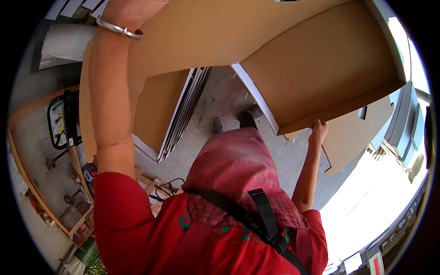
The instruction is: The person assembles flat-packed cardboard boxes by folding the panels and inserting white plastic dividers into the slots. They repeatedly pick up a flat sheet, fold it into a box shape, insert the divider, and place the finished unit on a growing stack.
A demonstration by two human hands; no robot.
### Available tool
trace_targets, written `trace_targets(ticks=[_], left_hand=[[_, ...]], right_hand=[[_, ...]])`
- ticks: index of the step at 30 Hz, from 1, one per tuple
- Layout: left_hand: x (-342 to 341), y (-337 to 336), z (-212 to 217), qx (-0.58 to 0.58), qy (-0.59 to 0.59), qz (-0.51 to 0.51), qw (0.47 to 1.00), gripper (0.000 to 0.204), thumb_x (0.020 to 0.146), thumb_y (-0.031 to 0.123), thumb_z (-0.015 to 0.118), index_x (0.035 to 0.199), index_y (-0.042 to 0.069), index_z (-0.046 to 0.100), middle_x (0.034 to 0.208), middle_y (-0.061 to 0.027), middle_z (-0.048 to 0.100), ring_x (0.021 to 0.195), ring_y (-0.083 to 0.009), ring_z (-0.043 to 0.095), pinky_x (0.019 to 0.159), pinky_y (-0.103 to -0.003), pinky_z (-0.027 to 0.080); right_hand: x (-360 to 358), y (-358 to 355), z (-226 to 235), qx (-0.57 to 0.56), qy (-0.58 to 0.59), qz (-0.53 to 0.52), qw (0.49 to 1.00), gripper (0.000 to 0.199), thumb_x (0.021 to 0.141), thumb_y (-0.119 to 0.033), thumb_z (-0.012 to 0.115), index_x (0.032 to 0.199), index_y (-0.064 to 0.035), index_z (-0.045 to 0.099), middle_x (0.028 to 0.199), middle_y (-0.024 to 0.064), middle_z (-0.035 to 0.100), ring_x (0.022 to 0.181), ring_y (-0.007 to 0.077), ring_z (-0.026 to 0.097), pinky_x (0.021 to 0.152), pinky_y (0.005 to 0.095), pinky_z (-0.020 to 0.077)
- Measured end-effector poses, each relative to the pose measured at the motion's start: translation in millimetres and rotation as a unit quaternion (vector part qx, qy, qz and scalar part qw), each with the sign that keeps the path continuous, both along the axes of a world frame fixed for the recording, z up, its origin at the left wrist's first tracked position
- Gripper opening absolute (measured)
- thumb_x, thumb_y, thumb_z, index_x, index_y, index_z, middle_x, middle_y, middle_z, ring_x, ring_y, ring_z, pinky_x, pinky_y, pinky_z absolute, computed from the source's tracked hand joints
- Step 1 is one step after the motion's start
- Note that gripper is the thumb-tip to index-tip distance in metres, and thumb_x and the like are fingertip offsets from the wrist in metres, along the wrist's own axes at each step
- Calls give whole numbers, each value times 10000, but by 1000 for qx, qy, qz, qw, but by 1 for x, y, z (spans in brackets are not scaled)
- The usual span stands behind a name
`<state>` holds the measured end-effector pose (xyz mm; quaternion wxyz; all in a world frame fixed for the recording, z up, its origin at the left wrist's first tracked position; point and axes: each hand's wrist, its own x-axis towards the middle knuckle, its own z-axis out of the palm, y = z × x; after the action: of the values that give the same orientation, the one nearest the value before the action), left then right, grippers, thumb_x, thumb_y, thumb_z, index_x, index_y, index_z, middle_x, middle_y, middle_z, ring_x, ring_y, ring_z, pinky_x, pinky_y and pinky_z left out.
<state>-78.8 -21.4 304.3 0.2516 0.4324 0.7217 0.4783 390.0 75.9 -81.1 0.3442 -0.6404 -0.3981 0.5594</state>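
Note:
A large piece of brown cardboard point(197, 32) spans the upper view. Its right part forms a shallow cardboard box point(321, 68) with raised side walls and a white outer face. My right hand point(318, 129) grips the near wall of this box at its lower edge, fingers bent over it. My left arm reaches up across the sheet, a metal bangle at its wrist. Only the base of my left hand point(140, 7) shows at the top edge; its fingers are out of view, so its hold cannot be seen.
Below the sheet, left of my feet, stands a stack of cardboard pieces point(176, 114) with white edges. Another flat cardboard sheet point(357, 135) lies beyond my right hand. A wooden frame point(30, 178) is at far left, and a white roll point(68, 43) at upper left.

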Motion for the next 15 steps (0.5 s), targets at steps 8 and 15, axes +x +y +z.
trace_targets(ticks=[8, 15], left_hand=[[-76, -230, -25, 124, -3, 111, 986, 243, 920, 54, 667, 1155, -4, 657, 1072, -53, 708, 912, -119, 664, 817, -260, 531], [-90, -346, 20, 244, 38, 49, 968, 267, 920, 48, 656, 1179, -13, 626, 1120, -62, 693, 950, -120, 657, 833, -270, 531]], right_hand=[[-60, -66, 89, 178, -22, 17, 984, 278, 772, -33, 599, 1036, 28, 660, 956, 80, 646, 846, 165, 598, 720, 288, 490], [-105, -112, 207, 269, -57, 70, 959, 316, 781, -90, 611, 1064, 24, 697, 940, 112, 688, 833, 186, 645, 762, 316, 532]])
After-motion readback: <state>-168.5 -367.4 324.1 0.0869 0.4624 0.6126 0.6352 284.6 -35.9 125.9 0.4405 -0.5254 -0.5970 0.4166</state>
